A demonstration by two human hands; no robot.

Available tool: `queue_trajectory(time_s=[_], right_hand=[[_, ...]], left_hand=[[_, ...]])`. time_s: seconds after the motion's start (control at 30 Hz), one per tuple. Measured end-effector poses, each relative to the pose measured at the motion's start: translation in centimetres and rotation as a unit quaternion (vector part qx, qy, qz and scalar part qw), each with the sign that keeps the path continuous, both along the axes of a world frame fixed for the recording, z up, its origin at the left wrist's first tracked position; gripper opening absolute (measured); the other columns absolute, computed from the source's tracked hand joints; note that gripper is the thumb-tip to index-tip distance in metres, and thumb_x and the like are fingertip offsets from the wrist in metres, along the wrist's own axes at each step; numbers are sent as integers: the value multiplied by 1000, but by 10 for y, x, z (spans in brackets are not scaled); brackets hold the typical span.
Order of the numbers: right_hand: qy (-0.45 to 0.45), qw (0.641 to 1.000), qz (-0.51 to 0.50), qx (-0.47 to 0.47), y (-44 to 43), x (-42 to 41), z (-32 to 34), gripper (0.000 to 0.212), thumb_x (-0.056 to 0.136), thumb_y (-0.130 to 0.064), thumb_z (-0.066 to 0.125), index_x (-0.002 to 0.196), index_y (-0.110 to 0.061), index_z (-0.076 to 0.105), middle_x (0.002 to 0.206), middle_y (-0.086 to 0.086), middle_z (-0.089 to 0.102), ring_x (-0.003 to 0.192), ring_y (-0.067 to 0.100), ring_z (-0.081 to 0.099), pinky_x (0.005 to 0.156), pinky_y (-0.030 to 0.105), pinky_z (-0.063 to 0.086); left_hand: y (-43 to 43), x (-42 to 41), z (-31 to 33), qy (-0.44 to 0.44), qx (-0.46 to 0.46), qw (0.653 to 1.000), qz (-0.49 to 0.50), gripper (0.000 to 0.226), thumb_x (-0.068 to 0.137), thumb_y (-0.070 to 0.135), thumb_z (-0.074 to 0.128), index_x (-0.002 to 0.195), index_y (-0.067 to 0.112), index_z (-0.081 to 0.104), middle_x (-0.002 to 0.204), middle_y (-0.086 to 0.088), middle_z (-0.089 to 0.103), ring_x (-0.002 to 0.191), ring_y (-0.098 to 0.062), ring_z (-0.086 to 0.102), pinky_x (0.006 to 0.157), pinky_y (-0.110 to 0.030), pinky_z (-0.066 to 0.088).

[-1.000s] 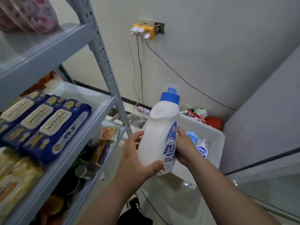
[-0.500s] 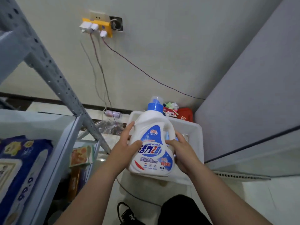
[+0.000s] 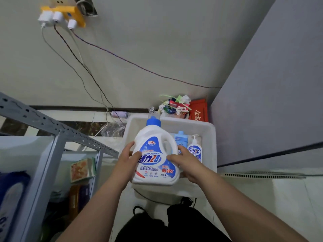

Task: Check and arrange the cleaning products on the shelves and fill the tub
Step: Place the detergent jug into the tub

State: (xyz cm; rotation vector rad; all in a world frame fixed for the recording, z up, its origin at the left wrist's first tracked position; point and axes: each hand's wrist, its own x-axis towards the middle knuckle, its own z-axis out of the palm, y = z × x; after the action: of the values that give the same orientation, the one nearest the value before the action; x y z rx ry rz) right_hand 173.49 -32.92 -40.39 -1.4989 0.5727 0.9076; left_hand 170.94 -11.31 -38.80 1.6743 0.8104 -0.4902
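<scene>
Together, the left hand (image 3: 126, 158) and right hand (image 3: 185, 161) grip a white detergent jug (image 3: 155, 154) by its sides, upright, label toward the camera, above the white tub (image 3: 209, 137). Inside stand a pump bottle (image 3: 194, 149) and a blue bottle (image 3: 180, 137); grey shelving (image 3: 52, 130) lies left.

One detergent jug (image 3: 154, 154), two smaller bottles (image 3: 194, 151), one tub (image 3: 192, 121), three plugs (image 3: 57, 16)
</scene>
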Motion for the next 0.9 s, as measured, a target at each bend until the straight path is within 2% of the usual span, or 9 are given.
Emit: queue_trajectory(time_s=[0.23, 0.33, 0.43, 0.5, 0.6, 0.67, 0.73, 0.8, 0.9], right_hand=[[28, 999, 26, -33, 4, 17, -46, 32, 89, -19, 75, 108, -34, 55, 108, 1, 73, 90, 22, 77, 83, 49, 64], [22, 996, 46, -76, 13, 20, -69, 40, 86, -19, 78, 117, -30, 55, 107, -1, 70, 92, 20, 74, 84, 44, 63], [24, 993, 47, -106, 24, 23, -89, 50, 85, -20, 78, 126, -30, 51, 116, 0, 66, 100, 19, 69, 86, 40, 61], [21, 991, 46, -124, 33, 25, -100, 59, 87, -17, 74, 137, -28, 45, 124, 2, 63, 104, 19, 66, 74, 28, 58], [20, 985, 69, -157, 45, 26, -119, 69, 90, -14, 70, 146, -27, 32, 129, 3, 57, 93, 14, 62, 55, 12, 44], [22, 980, 93, -175, 55, 28, -132, 62, 91, -14, 68, 141, -26, 35, 127, 5, 57, 87, 13, 62, 62, 18, 50], [22, 972, 123, -199, 63, 32, -148, 57, 89, -19, 70, 139, -23, 43, 128, 6, 60, 98, 20, 66, 83, 34, 57], [26, 962, 160, -218, 71, 36, -162, 57, 87, -25, 71, 141, -20, 51, 130, 7, 61, 110, 25, 65, 95, 41, 56], [31, 953, 185, -236, 82, 39, -182, 55, 85, -33, 70, 138, -24, 58, 131, 11, 53, 112, 31, 62, 99, 43, 55]], left_hand=[[-3, 4, -49, 76, 31, 997, 7, 30, 96, 26, 60, 125, 31, 54, 103, 1, 75, 83, -20, 77, 80, -48, 63], [1, 8, -68, 93, 38, 995, -26, 30, 97, 22, 60, 121, 37, 51, 102, 5, 74, 82, -15, 75, 76, -41, 63], [10, 21, -88, 95, 35, 993, -61, 34, 95, 17, 63, 118, 39, 51, 100, 7, 73, 71, -5, 73, 59, -26, 58], [16, 30, -103, 98, 30, 992, -73, 38, 93, 14, 64, 121, 36, 51, 101, 6, 73, 74, -10, 74, 59, -28, 59], [23, 41, -124, 100, 22, 991, -87, 43, 83, 15, 68, 121, 30, 54, 102, 5, 71, 86, -20, 73, 76, -43, 63], [29, 46, -141, 98, 11, 991, -91, 57, 68, 25, 64, 124, 22, 57, 102, 1, 72, 88, -24, 73, 80, -48, 62], [35, 49, -165, 97, 5, 991, -93, 65, 58, 32, 63, 122, 24, 60, 104, -4, 74, 92, -27, 73, 84, -51, 61], [40, 49, -188, 102, 5, 989, -106, 55, 56, 42, 61, 111, 39, 61, 107, -2, 74, 96, -27, 72, 85, -55, 60], [42, 55, -204, 113, 10, 985, -128, 37, 67, 39, 56, 102, 51, 57, 106, 4, 72, 94, -22, 72, 81, -51, 62]])
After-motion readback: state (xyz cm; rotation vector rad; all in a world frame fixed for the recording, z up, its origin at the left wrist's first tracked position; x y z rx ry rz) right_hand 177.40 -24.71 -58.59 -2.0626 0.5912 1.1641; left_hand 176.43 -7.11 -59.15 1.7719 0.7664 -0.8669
